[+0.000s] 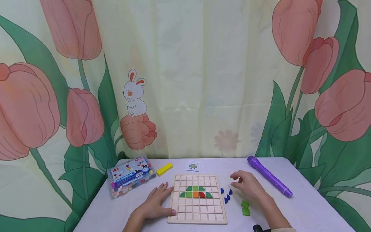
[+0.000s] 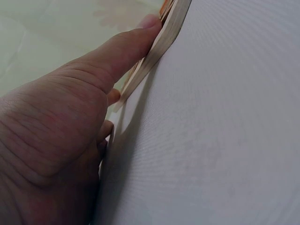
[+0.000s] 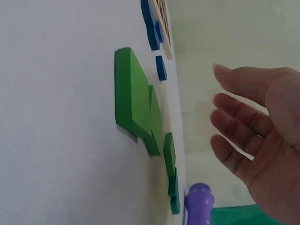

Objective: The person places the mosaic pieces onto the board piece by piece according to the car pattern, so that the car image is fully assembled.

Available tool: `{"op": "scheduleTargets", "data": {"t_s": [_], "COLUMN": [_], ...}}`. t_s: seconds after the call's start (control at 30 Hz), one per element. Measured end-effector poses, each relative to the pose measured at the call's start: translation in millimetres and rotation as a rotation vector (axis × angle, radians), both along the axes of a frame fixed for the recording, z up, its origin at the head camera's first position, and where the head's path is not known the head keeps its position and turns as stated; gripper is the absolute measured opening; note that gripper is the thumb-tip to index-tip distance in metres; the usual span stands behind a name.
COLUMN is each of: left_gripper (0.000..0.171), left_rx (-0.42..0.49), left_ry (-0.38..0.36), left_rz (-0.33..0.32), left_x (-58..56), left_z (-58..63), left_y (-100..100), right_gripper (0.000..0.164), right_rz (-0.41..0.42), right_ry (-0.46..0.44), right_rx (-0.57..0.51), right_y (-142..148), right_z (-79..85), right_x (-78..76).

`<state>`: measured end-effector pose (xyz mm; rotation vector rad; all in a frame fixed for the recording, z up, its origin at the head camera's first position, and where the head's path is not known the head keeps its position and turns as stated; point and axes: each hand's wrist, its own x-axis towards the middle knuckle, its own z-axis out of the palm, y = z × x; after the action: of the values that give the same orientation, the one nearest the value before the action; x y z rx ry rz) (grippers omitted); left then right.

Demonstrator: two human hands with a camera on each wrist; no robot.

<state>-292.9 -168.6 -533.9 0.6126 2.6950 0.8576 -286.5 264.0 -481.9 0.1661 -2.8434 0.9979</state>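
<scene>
The left hand (image 1: 156, 201) lies on the left side of the wooden grid board (image 1: 200, 216), its fingers straight and spread, pointing away from the person. Its thumb reaches right onto the board's near left corner, and the index fingertip meets the left edge farther up; it grips nothing.

The right hand (image 1: 246, 184) hovers above the counter (image 1: 304, 216) to the right of the board, its forearm slanting in from the near right. Its fingers are loosely bent, with thumb and index fingertip apart (the right wrist view shows nothing between them).

The board sits in the near middle of the counter. On it, green pieces (image 1: 195, 188), an orange square (image 1: 195, 194) and a red piece (image 1: 202, 195) fill parts of two rows in its far half. Just right of the board lie four blue pieces (image 1: 230, 192); two green squares (image 1: 245, 211), touching each other, lie nearer and farther right. Beyond the board stands out a small patterned card (image 1: 192, 166); to the far left are a yellow block (image 1: 164, 169) and a clear box (image 1: 130, 175), and to the far right a purple microphone-shaped stick (image 1: 269, 176).
</scene>
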Motion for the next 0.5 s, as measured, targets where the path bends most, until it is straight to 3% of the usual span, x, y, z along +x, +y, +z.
{"op": "scheduleTargets", "data": {"t_s": [0.27,0.5], "left_gripper": [0.103,0.103], "left_rx": [-0.003,-0.001], "left_ry": [0.006,0.002], "left_rz": [0.002,0.0], "left_x": [0.1,0.4], "left_z": [-0.9,-0.5], "left_y": [0,0], "right_gripper": [0.029,0.031], "right_rz": [0.01,-0.029], "right_ry": [0.037,-0.026], "right_rx": [-0.002,0.008], "right_y": [26,42], "right_z": [3.6,0.5], "right_x": [2.8,0.3]}}
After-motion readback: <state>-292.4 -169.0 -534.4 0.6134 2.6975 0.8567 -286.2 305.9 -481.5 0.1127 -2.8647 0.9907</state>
